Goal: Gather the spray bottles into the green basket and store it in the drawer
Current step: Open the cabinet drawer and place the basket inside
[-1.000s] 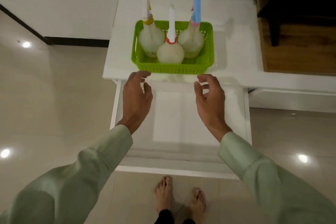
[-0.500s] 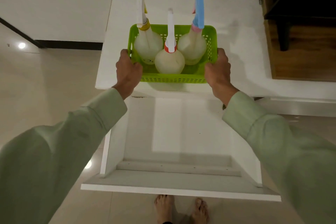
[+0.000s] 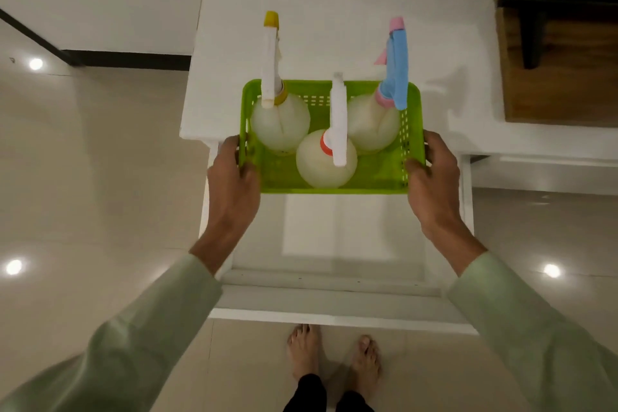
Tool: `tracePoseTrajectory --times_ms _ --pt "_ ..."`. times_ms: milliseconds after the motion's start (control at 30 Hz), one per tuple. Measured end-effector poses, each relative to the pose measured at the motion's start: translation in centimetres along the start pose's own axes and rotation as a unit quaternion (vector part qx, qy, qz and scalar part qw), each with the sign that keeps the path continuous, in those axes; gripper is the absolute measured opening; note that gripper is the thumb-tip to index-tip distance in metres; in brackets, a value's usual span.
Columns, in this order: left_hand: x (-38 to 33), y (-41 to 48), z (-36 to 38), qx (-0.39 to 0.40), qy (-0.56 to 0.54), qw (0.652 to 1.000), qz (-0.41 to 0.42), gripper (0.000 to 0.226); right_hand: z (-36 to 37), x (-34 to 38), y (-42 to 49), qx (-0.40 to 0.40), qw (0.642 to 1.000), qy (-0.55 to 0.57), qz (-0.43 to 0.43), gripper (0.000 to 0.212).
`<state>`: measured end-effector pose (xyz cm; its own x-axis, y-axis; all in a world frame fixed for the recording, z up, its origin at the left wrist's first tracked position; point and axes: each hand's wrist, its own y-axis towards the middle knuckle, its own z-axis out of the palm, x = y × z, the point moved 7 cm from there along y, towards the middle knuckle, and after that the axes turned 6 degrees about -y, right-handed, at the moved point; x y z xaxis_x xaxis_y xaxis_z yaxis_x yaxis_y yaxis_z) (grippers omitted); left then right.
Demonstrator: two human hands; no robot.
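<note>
While both hands grip it, the green basket (image 3: 334, 182) hangs over the open drawer (image 3: 337, 281), its far half overlapping the white table (image 3: 334, 10) edge at 12 o'clock. Left hand (image 3: 232, 187) sits at the basket's 9 o'clock wall, fingers (image 3: 247, 169) clamped over the rim w/ thumb inside. Right hand (image 3: 431, 184) is at 3 o'clock, fingers (image 3: 414, 165) clamped on the opp. wall the same way. Inside stand 3 spray bottles, all upright: yellow-capped bottle (image 3: 279, 123) at 10 o'clock, blue-and-pink bottle (image 3: 373, 120) at 2 o'clock, red-collared bottle (image 3: 326, 160) at 6 o'clock, nearest the person & touching the other two. Drawer interior is white, front panel at 6 o'clock near the bare feet (image 3: 334, 351). Dark wooden furniture (image 3: 561, 77) sits at 2 o'clock beside the table.
</note>
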<state>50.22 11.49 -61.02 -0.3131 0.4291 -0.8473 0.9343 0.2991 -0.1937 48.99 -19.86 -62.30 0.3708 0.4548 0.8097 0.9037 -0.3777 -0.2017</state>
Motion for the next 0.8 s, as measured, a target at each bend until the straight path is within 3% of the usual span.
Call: tracePoseTrajectory --times_ms 133,300,633,800 --pt "2.0 -5.5 -0.2 0.016 -0.004 1.000 -0.016 0.029 -1.4 -2.8 -4.6 0.012 1.000 0.025 -0.013 0.045" --pt "5.7 -9.4 1.0 0.033 0.008 0.998 -0.058 0.029 -1.4 -7.8 -8.5 0.036 0.999 0.021 0.030 0.039" --pt "14.8 -8.8 7.1 0.107 0.051 0.983 -0.143 0.026 3.1 -18.7 -8.4 0.073 0.983 -0.002 0.167 0.030" --pt "19.1 -7.7 9.6 0.119 0.063 0.971 -0.200 0.022 5.6 -22.3 -7.3 0.091 0.978 -0.040 0.184 0.028"
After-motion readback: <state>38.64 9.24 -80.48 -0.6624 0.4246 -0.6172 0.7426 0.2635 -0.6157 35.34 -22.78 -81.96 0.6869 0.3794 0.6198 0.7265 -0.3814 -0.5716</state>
